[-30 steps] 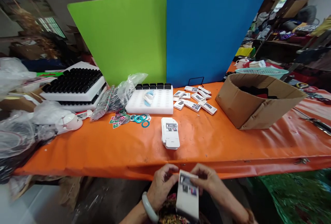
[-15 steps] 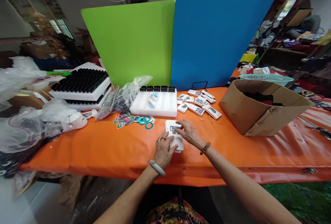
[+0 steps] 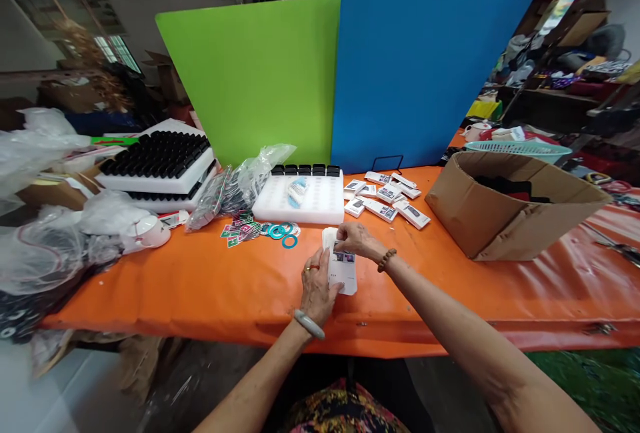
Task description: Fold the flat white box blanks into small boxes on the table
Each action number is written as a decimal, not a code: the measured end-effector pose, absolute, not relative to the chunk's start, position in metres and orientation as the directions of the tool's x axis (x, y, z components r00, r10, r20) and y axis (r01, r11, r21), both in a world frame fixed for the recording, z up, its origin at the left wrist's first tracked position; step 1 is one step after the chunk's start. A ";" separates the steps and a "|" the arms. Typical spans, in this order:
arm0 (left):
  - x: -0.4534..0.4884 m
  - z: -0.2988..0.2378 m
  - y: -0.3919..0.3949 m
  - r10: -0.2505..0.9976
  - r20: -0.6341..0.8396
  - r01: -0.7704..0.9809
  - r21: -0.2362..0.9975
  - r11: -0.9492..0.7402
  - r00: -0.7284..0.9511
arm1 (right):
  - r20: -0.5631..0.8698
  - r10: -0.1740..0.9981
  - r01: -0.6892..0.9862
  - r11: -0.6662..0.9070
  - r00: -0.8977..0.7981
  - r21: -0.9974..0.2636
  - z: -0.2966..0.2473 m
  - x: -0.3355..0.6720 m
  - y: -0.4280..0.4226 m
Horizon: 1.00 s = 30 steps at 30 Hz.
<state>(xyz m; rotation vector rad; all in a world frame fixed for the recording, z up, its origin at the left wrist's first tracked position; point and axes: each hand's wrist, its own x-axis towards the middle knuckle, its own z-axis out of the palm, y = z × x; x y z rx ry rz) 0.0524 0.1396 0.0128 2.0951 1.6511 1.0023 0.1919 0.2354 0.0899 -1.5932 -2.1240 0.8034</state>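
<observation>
Both hands are now working at the stack of flat white cartons [image 3: 341,266] on the orange counter [image 3: 200,286], having come up from the lap, where a second ago they were holding a single carton below the counter edge. The left hand [image 3: 316,286] is resting against the stack's near left side, fingers lying along it and steadying it rather than closing round it. The right hand [image 3: 356,241] is sitting over the far end of the stack, its grip pinched on the top carton's upper edge, which is lifting slightly clear of the ones beneath. Compared with half a second ago, the right hand is drawing back toward the stack's far end and the printed face of the top carton is showing more fully. This suggests one carton is being separated from the stack, though how many are caught in the pinch cannot be told. Beyond the stack, the white foam tray [image 3: 300,199] is lying with teal rings [image 3: 280,231] at its near left corner; loose small boxes [image 3: 387,196] are scattered to the tray's right, and the cardboard box [image 3: 510,209] is standing further right again.
</observation>
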 end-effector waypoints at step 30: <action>0.070 0.023 0.074 0.960 -0.114 -0.007 0.993 0.120 0.257 | 0.191 0.980 0.354 0.157 0.062 -0.922 0.053 0.206 0.076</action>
